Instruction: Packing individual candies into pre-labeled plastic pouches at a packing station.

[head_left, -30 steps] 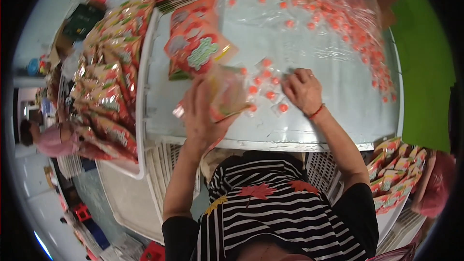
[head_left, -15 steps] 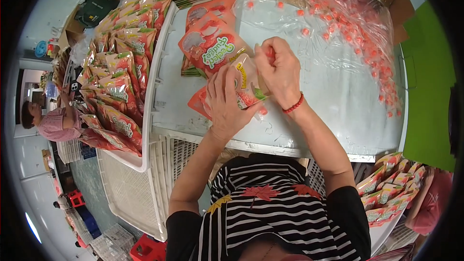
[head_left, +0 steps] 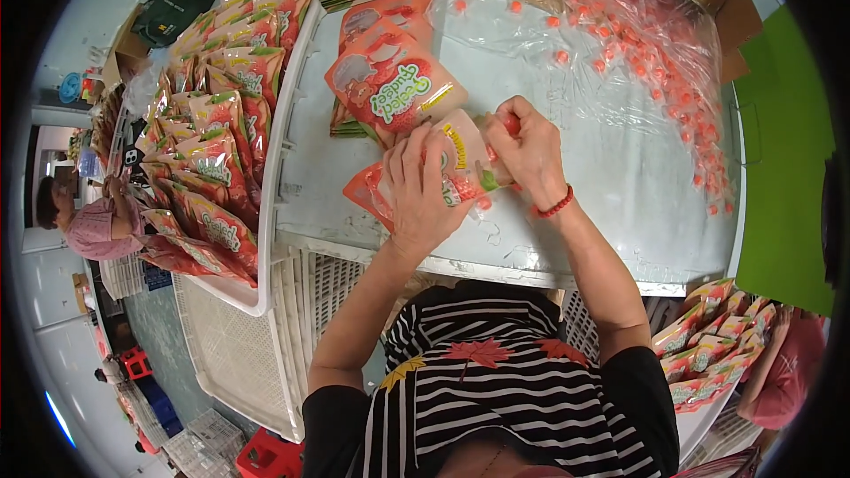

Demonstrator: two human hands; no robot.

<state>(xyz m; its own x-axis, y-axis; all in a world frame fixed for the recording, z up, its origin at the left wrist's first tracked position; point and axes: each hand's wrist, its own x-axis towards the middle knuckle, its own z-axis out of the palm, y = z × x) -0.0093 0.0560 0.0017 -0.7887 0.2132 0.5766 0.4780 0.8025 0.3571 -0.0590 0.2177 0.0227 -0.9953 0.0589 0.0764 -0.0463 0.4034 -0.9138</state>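
- Our left hand [head_left: 423,186] grasps an orange pouch [head_left: 456,159] over the surface [head_left: 637,204]; pouch partly hidden by fingers
- Our right hand [head_left: 527,155] pinches its top; contents of grip hard to make out

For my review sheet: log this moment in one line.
left hand: holds pouch open | right hand: drops candies in | table: loose candies
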